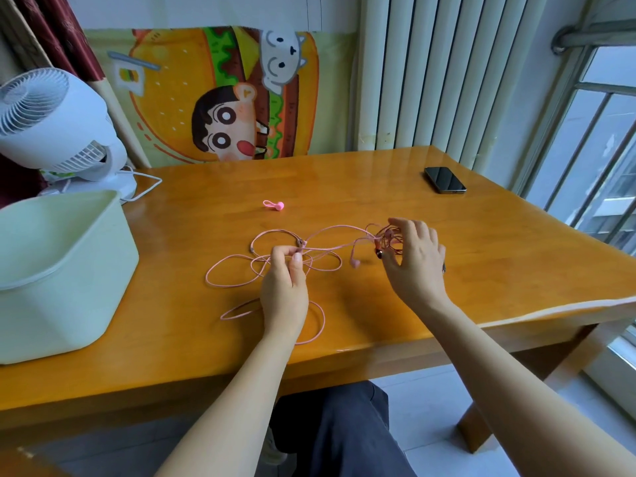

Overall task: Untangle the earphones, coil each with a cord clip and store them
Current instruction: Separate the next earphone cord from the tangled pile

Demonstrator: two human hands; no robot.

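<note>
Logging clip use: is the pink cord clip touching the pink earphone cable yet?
Apart. The head view shows bare tabletop between the cord clip and the nearest loop of the pink cable.

This looks like a room in a home. A wooden table [378, 187] stands against a wall with a cartoon burger cloth [223, 94], next to a white radiator [440, 70] and a barred window [599, 160]. A small white fan [51, 122], a phone [444, 180], a plastic tub [58, 270] and a dark red curtain [58, 32] also belong to ordinary home life.
</note>
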